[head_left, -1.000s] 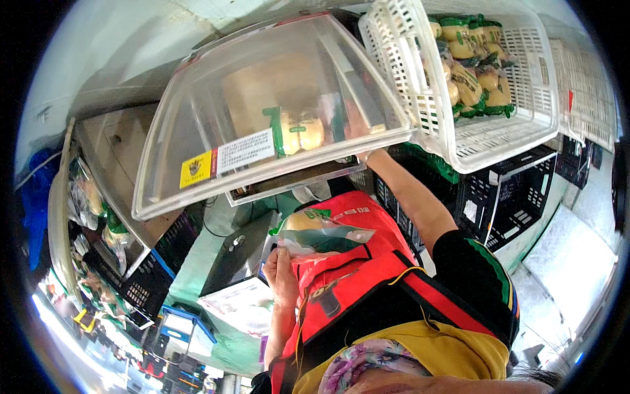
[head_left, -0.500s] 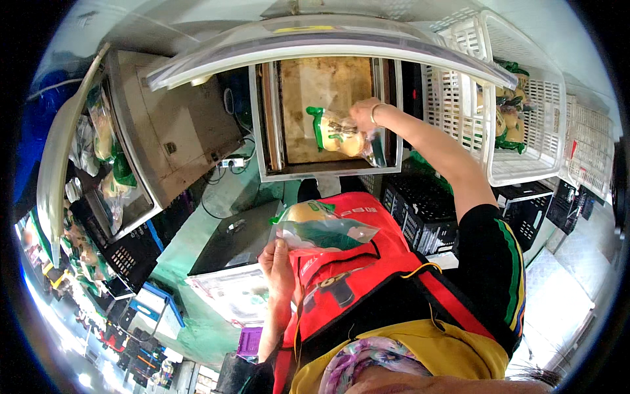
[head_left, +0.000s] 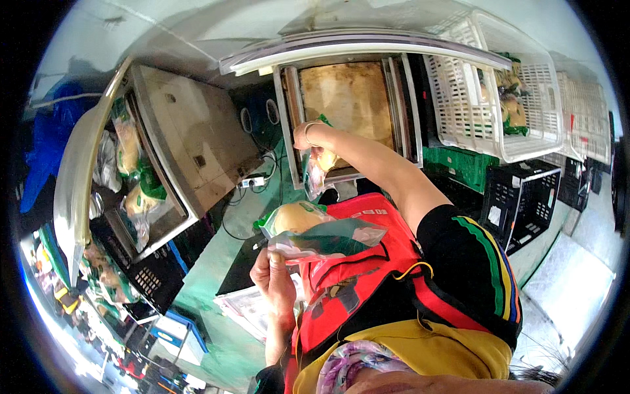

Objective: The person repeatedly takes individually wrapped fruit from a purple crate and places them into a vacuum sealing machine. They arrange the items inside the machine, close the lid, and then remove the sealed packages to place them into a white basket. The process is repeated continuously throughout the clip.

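In front of my red apron (head_left: pixel 341 262), my left hand (head_left: pixel 272 279) pinches the edge of a clear and green plastic bag (head_left: pixel 328 238). A rounded, pale yellow food item shows inside it, its kind unclear. My right arm stretches forward to a boxy vacuum sealer (head_left: pixel 348 98) with a raised lid (head_left: pixel 367 44). Over the sealer's near left edge, my right hand (head_left: pixel 303 134) is closed on a similar plastic bag (head_left: pixel 319 172) with pale yellow contents, which hangs down. My right wrist and forearm hide part of that second bag.
To the left stands a second sealer (head_left: pixel 190 131), lid raised, with filled bags (head_left: pixel 141 197) in its chamber. At the far right a white plastic basket (head_left: pixel 459 111) holds more filled bags. Black crates (head_left: pixel 522 203) sit below it. Cables (head_left: pixel 259 180) run between the sealers.
My right hand has swung left with its bag, from above the sealer's chamber to its near left edge. My left hand keeps hold of its bag. The view has shifted slightly.
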The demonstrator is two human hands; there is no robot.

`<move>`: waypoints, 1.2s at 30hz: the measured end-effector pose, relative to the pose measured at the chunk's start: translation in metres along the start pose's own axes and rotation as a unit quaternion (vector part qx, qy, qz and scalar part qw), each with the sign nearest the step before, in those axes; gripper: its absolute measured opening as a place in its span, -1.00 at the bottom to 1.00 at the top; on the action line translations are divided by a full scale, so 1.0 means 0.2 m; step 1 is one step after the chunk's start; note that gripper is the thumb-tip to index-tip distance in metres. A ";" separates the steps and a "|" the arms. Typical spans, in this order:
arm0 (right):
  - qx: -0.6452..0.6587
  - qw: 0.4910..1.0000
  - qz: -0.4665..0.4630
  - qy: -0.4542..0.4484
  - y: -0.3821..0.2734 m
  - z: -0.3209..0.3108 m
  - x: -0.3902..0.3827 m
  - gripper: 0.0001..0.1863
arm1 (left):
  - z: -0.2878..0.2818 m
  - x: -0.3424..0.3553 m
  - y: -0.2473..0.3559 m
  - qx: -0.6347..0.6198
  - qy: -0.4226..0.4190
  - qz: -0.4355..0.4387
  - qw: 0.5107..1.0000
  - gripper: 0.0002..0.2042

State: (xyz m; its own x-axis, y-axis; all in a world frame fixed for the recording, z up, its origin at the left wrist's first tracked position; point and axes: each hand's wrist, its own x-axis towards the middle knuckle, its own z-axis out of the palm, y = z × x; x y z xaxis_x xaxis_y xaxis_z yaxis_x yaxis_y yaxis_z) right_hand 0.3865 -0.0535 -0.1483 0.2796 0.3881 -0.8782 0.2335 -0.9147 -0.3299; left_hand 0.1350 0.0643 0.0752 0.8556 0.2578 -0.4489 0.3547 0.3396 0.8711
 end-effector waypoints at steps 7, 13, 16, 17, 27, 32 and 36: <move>0.359 0.841 -0.214 0.344 0.40 0.27 -0.58 -0.66 | 0.14 0.24 0.03 -0.030 -0.066 -0.011 0.997 -0.78; 0.482 0.759 -0.339 0.277 0.58 0.50 -1.29 -0.36 | 0.47 0.54 -0.09 -0.027 -0.184 -0.005 0.982 -0.80; 0.535 0.680 -0.330 0.378 0.67 0.63 -1.24 -0.56 | 0.66 0.73 -0.24 -0.029 -0.231 0.007 0.973 -0.83; 0.549 0.627 -0.331 0.443 0.71 0.69 -1.15 -0.64 | 0.73 0.79 -0.28 -0.039 -0.252 -0.012 0.967 -0.84; 0.622 0.476 -0.096 0.614 0.93 0.68 -0.48 -0.82 | 1.01 1.59 -0.75 0.173 -0.328 0.090 0.924 -0.80; 0.880 0.112 -0.194 0.418 0.88 0.54 -0.07 -0.82 | 1.25 1.94 -0.82 0.448 -0.285 0.318 0.785 -0.75; 0.932 -0.012 -0.123 0.340 0.98 0.53 0.11 -0.75 | 1.56 2.02 -1.02 0.465 -0.358 0.164 0.793 -0.75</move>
State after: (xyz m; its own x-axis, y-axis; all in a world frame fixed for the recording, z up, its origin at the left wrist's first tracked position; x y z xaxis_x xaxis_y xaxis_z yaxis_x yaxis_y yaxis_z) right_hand 0.3396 -0.2353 -0.2688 0.5605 -0.2712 -0.7825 0.0956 0.9597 -0.2642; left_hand 0.5263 -0.1829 -0.2223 0.8362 -0.4979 -0.2301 -0.0909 -0.5396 0.8370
